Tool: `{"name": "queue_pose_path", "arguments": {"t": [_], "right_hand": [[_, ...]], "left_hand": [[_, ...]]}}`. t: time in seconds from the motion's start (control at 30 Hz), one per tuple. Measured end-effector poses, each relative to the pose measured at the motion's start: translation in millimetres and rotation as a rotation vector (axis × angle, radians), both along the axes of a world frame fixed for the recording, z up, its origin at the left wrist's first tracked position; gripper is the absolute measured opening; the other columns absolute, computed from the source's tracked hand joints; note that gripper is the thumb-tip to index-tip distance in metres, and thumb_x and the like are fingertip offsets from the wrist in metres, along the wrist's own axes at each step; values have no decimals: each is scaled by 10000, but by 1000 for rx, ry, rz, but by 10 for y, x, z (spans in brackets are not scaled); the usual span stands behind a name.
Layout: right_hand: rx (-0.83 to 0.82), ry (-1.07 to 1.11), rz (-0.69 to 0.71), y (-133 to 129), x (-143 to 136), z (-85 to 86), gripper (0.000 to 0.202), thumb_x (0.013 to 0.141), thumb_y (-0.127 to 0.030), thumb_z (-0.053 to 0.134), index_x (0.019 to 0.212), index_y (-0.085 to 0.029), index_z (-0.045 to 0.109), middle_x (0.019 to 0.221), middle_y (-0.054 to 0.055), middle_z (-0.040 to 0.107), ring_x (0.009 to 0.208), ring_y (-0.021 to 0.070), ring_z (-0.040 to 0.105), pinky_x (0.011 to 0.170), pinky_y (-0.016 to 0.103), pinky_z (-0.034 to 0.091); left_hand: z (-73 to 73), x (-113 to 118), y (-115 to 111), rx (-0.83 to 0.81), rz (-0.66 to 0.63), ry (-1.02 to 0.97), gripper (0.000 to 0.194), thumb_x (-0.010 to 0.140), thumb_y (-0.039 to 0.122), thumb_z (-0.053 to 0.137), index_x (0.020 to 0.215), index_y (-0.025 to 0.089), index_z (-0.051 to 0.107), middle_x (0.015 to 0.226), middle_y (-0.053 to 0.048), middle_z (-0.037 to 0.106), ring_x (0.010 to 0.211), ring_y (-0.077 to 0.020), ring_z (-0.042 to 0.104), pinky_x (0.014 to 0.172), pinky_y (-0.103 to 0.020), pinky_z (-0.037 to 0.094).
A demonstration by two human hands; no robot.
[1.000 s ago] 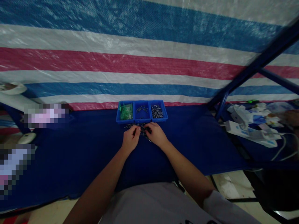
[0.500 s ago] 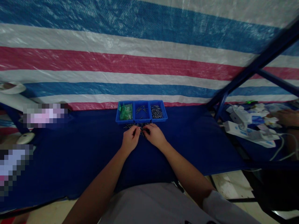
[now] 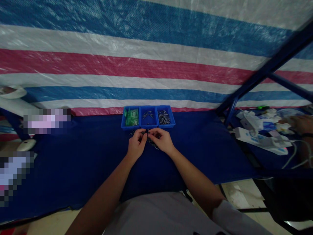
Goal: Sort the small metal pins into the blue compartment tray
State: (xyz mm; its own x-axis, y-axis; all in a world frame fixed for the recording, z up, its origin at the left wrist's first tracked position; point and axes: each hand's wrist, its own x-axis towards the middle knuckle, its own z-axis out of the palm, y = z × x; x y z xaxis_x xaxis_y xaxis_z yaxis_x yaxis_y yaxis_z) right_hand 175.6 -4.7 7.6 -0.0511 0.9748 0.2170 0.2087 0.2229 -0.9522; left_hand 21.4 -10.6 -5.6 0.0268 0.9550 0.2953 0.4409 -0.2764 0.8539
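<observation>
The smooth, dark-blue table (image 3: 93, 160) carried a rectangular three-compartment plastic tray (image 3: 149, 126) at its far edge. Curled right hand (image 3: 164, 140) and left hand (image 3: 136, 144) hung over slender metallic pieces (image 3: 154, 144) just before it; grip closure could not be determined.

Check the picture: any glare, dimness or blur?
Head view: patchy sheen on the striped sheet; head view: dim light over the blue surface; head view: metal pins by left hand and right hand look dark and soft.

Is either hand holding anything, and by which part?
Cannot be told: the left hand and right hand are close together over thin metal pieces, and anything pinched there is too small to make out.
</observation>
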Motion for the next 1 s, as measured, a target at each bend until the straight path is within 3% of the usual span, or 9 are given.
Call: {"name": "queue_pose_path", "arguments": {"t": [0.13,0.37,0.87,1.0], "right_hand": [[-22,123,-39,-1,-10,24,125,764,-332,692,814,-218,703,650,-16,618,550,111,502,563,248,406],[-88,272,-98,52,-7,25,157,706,-336,729,792,-214,681,715,-3,648,611,122,549,620,259,459],[-136,292,-38,2,-72,-4,188,689,-344,747,821,-217,702,720,2,679,623,132,594,637,269,496],[-156,323,-22,0,-76,-1,174,677,-319,756,814,-221,712,729,4,690,632,131,610,646,268,501]], "left_hand": [[-11,-4,-3,-17,0,-1,226,903,371,506,1027,194,573,597,53,535,521,-98,518,561,-215,408],[-17,-2,-6,-17,-27,-55,209,928,352,462,1019,189,558,643,33,581,556,-102,562,585,-217,434],[67,-14,-19,-11,36,39,336,924,422,439,703,186,530,540,42,514,518,-103,497,557,-222,383],[53,-21,-18,-21,28,30,333,937,407,413,715,188,530,535,38,526,512,-105,510,554,-222,390]]}}
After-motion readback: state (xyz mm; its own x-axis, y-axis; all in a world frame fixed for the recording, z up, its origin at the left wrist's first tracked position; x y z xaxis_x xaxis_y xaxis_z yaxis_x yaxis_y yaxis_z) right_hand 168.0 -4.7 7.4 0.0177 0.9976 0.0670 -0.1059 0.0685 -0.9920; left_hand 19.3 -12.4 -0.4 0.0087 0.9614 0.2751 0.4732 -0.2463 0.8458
